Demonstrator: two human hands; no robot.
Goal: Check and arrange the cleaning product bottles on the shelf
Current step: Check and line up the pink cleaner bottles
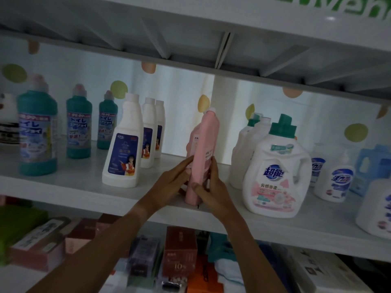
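We cannot see the pink bottle's [202, 153] lower front, since our hands cover it. The teal bottles [38, 132] at left are blurred, their labels unreadable. A white bottle [376, 208] is cut off by the right edge. Boxes [179, 250] on the lower shelf are blurred and partly hidden behind our forearms.

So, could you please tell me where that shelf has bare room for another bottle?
Bare shelf lies before the teal bottles, and between the white bottle and the pink bottle both hands hold. Right of the detergent jug is crowded.
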